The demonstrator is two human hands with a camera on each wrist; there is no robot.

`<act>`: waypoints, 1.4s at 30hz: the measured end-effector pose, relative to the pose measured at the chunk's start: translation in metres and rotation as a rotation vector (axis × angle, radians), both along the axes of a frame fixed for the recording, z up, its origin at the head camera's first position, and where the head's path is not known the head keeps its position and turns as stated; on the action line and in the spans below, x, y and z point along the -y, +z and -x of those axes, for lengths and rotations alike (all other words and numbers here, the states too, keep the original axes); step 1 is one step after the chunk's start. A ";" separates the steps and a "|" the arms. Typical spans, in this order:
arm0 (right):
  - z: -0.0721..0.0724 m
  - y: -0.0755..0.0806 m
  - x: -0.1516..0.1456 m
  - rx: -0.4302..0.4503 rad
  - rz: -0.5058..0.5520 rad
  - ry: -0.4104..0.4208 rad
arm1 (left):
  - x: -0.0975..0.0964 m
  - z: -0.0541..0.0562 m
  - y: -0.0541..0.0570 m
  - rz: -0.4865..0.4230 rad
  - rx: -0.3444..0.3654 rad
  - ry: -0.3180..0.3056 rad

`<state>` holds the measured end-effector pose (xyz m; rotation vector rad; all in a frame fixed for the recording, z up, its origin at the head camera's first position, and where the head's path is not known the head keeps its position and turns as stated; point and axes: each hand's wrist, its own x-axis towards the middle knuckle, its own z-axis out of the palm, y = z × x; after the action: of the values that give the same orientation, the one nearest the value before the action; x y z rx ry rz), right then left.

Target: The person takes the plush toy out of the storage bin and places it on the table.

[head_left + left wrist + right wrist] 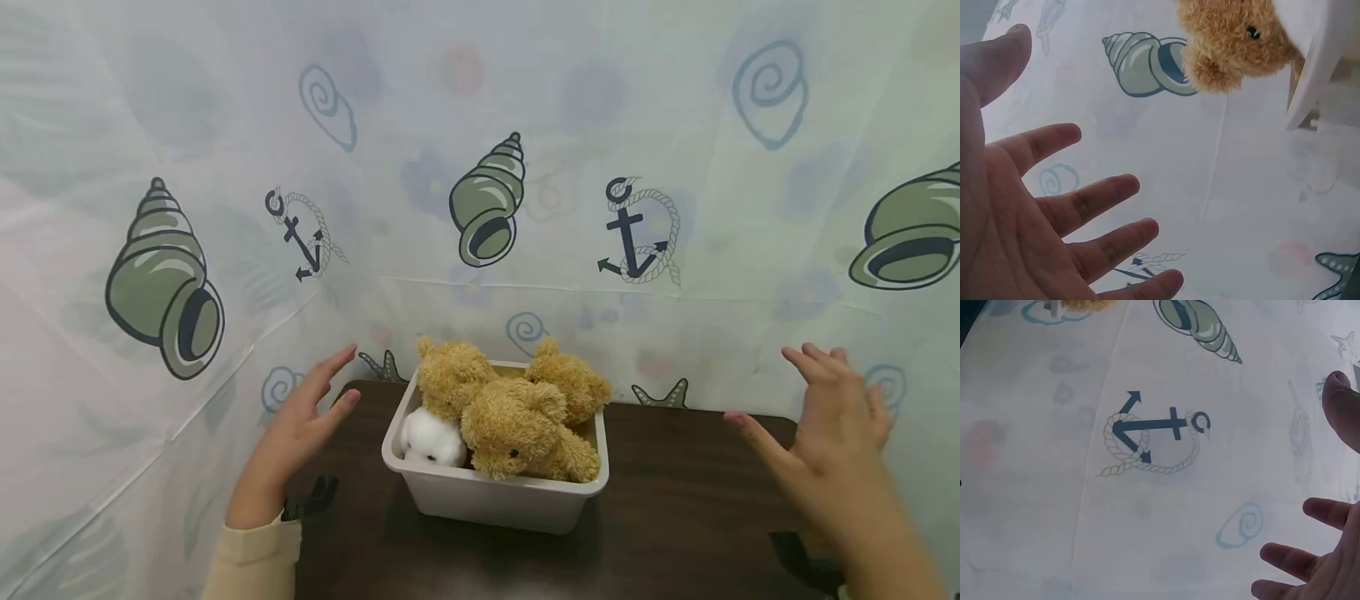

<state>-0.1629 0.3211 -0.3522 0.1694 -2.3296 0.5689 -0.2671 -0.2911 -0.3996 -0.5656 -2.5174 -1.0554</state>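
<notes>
A white plastic bin (495, 496) stands on the dark tabletop, filled with plush toys. Several curly golden-brown teddy bears (513, 425) rise above its rim, and a white plush toy (432, 439) sits in the left front corner. My left hand (296, 433) is raised to the left of the bin, its fingers spread and holding nothing. On the other side, farther from the bin, my right hand (832, 442) is lifted with fingers apart and nothing in it. In the left wrist view, a golden-brown bear (1235, 44) shows at the bin's edge beyond the outstretched fingers (1094, 203).
The dark brown table (675, 483) extends on both sides of the bin. Behind and to the left hangs a pale curtain (570, 108) printed with shells, anchors and starfish, close to the table's back edge.
</notes>
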 end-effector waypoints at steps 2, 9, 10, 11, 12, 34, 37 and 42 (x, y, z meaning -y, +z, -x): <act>0.000 0.001 0.004 -0.008 0.014 0.021 | -0.001 0.000 -0.005 -0.001 0.033 -0.015; 0.004 0.005 0.022 -0.016 0.030 0.070 | -0.013 0.005 -0.015 -0.006 0.078 -0.084; 0.004 0.005 0.024 -0.022 0.034 0.077 | -0.017 0.007 -0.017 -0.013 0.081 -0.100; 0.004 0.005 0.027 -0.026 0.036 0.084 | -0.021 0.009 -0.020 -0.019 0.090 -0.116; 0.003 0.005 0.030 -0.036 0.040 0.097 | -0.026 0.011 -0.022 -0.023 0.101 -0.129; 0.000 -0.004 0.103 0.021 0.361 0.245 | -0.043 0.048 -0.087 -0.340 0.362 -0.250; 0.004 -0.010 0.119 0.032 0.403 0.306 | -0.042 0.049 -0.089 -0.361 0.383 -0.259; 0.009 -0.024 0.147 0.077 0.471 0.382 | -0.040 0.052 -0.091 -0.363 0.438 -0.229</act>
<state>-0.1714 0.1738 -0.3759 0.3763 -2.1741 1.3121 -0.3186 -0.2508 -0.4904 -0.5729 -2.5506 -1.8483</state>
